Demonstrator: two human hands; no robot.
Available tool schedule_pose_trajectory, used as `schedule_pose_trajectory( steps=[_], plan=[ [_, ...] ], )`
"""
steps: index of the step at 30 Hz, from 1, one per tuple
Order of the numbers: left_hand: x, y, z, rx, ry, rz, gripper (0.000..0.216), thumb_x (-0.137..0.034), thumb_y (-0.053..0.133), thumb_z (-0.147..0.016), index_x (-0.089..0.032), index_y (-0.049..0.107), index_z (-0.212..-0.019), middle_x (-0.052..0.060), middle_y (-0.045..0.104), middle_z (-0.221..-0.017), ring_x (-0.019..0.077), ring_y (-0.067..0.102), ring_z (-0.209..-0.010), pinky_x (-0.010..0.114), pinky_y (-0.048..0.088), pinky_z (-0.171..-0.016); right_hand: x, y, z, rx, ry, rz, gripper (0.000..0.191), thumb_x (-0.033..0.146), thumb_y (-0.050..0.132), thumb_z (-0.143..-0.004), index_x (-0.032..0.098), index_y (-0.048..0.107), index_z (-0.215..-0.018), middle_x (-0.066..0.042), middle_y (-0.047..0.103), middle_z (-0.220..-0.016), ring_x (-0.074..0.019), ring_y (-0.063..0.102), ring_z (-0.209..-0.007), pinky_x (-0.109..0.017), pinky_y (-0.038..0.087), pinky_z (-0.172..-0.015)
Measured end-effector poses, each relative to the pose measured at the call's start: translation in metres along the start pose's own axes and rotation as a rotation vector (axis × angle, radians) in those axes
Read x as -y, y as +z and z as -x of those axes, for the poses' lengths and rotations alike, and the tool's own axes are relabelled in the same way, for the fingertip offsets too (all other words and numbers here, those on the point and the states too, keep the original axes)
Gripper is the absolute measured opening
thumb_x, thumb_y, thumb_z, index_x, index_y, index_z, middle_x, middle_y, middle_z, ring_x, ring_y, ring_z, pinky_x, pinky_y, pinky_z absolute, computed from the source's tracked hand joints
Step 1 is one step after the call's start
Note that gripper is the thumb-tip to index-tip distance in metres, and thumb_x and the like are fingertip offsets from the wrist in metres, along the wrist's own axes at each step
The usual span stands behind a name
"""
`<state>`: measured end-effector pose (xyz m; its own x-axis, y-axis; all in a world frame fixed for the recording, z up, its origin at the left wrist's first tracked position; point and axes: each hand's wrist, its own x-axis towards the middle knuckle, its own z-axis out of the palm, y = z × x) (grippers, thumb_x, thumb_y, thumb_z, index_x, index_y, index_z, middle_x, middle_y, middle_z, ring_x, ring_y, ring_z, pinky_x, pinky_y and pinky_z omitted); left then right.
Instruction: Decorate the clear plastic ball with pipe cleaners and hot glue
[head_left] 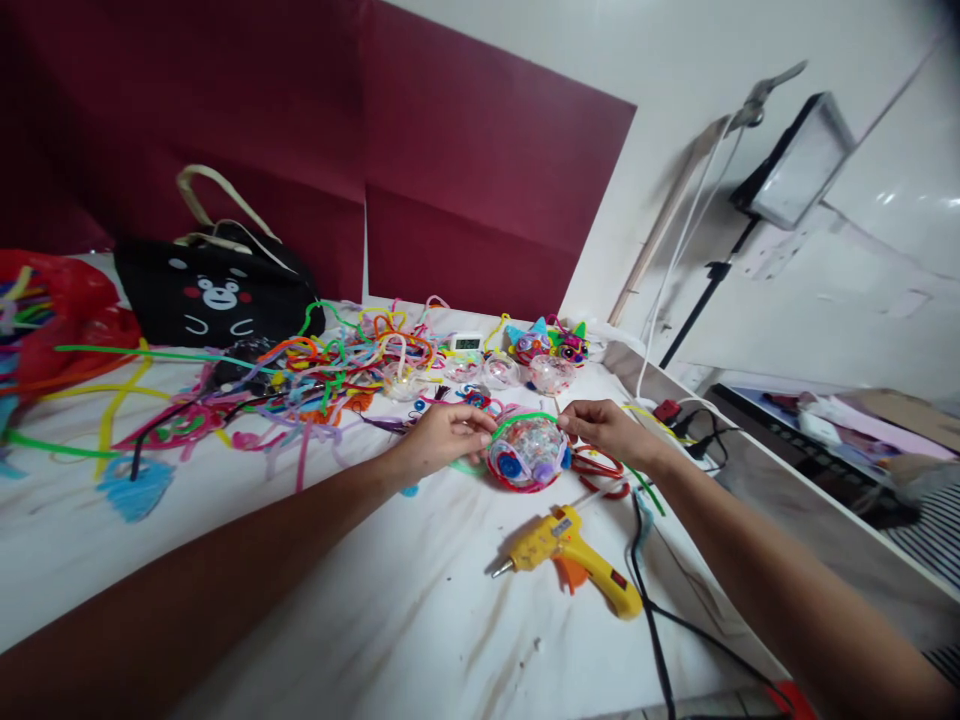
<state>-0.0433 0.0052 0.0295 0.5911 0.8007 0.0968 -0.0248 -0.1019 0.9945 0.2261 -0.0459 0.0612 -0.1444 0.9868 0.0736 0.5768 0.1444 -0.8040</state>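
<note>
A clear ball ornament (527, 455) wrapped in coloured pipe cleaners, with a blue button and a red base ring, sits on the white table (337, 600). A green pipe cleaner (525, 417) arches over its top. My left hand (442, 437) pinches the green pipe cleaner's left end, fingers closed. My right hand (609, 430) pinches its right end, fingers closed too. Both hands rest close against the ornament's sides.
A yellow glue gun (570, 557) with a black cord lies in front of the ornament. A heap of loose pipe cleaners (315, 375) spreads at left. Behind are a black bear-face bag (214, 295), a red bag (67, 310), finished ornaments (547, 345), a small timer (467, 342).
</note>
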Motion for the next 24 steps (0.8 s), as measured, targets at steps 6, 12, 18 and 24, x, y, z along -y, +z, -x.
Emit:
schedule_pose_trajectory(
  steps=[6,12,18,24],
  plan=[
    [0.013,-0.001,-0.004,-0.062,0.138,-0.041,0.035,-0.025,0.077,-0.065,-0.016,0.060,-0.095,-0.002,0.059,-0.077,0.0100,0.059,-0.065,0.020,0.047,-0.058,0.003,0.001,0.001,0.001,-0.004,0.019,0.052,0.068,0.063,-0.074,0.017,0.058,-0.069,0.001,0.053,-0.063,-0.0115,0.042,-0.060,-0.028,0.035,-0.059],
    [0.021,0.003,0.001,-0.087,0.226,-0.194,0.045,-0.042,0.071,-0.078,-0.017,0.056,-0.113,0.010,0.062,-0.112,0.0196,0.061,-0.097,0.031,0.052,-0.082,0.010,0.002,0.004,-0.007,-0.020,0.032,0.052,0.069,0.063,-0.074,0.018,0.055,-0.065,0.004,0.047,-0.057,-0.0101,0.038,-0.056,-0.028,0.031,-0.056],
    [0.033,0.018,0.007,-0.014,0.204,-0.238,0.109,-0.045,0.088,-0.057,-0.020,0.029,-0.146,0.018,0.040,-0.149,0.0343,0.042,-0.135,0.046,0.037,-0.111,0.008,0.003,0.004,-0.045,-0.035,0.034,0.053,0.069,0.063,-0.073,0.017,0.056,-0.065,0.004,0.046,-0.056,-0.0095,0.038,-0.056,-0.027,0.029,-0.054],
    [0.041,0.027,0.001,-0.035,0.196,-0.236,0.114,-0.044,0.090,-0.052,-0.022,0.031,-0.146,0.016,0.043,-0.148,0.0362,0.045,-0.134,0.051,0.037,-0.111,0.018,0.004,0.007,-0.083,-0.060,0.012,0.053,0.068,0.065,-0.072,0.016,0.059,-0.066,0.004,0.047,-0.057,-0.0089,0.038,-0.056,-0.025,0.029,-0.053]
  ],
)
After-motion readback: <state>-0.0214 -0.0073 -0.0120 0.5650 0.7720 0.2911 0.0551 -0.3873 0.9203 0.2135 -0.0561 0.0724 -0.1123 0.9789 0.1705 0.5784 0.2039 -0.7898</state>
